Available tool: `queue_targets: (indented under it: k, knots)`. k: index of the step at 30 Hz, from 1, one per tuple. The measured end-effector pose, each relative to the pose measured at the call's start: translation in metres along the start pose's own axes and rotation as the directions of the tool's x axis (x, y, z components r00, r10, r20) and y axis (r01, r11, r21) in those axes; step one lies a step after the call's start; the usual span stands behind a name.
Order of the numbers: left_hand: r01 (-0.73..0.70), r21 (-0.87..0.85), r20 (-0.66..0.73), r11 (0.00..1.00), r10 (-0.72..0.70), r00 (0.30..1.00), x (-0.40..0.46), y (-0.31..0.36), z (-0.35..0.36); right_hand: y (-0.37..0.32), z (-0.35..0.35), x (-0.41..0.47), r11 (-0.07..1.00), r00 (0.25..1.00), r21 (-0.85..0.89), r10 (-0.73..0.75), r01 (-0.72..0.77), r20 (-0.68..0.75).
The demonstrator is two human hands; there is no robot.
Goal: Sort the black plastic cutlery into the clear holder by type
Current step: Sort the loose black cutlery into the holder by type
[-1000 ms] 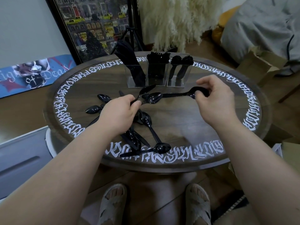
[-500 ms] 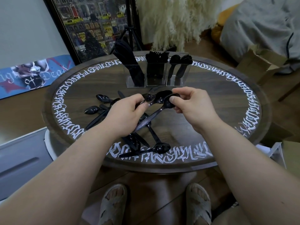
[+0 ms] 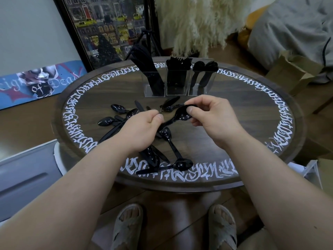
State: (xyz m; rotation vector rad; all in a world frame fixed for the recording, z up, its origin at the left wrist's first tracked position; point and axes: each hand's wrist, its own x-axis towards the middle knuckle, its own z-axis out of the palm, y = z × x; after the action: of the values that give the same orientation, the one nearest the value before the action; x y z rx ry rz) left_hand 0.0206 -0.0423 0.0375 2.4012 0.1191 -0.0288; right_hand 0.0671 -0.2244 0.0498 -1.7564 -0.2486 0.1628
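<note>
Both hands have met: right hand point(image 3: 212, 120) pinches the spoon point(image 3: 177, 118) bowl, left hand point(image 3: 142, 130) clamps its handle; light, slick, stiff plastic — grip mid-handle

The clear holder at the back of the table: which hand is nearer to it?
Right. The right hand, pinching a spoon, is just in front of the clear holder; the left hand sits further back toward the person, left.

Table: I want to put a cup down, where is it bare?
Bare wood lies on the table right of the right hand, up to the white lettering. The left half is crowded with loose spoons; the clear holder fills the far middle.
</note>
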Motion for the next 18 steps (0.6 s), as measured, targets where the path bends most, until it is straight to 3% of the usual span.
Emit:
queue_targets:
  k: [5,12,18]
  knots:
    - [-0.007,-0.136,0.097,0.991,0.02,0.995,-0.005,0.007,0.001,0.001,0.006,0.001,0.997,0.994,-0.031,-0.073,0.071,-0.081]
    - [-0.082,-0.15,0.17,0.985,0.107,0.979,-0.007,0.011,0.0,0.011,0.012,0.007,0.982,0.974,-0.149,-0.139,0.113,-0.178]
    - [-0.131,0.0,0.22,0.991,0.128,0.967,-0.009,0.014,0.0,0.011,0.012,0.005,0.971,0.979,-0.188,-0.171,0.148,-0.112]
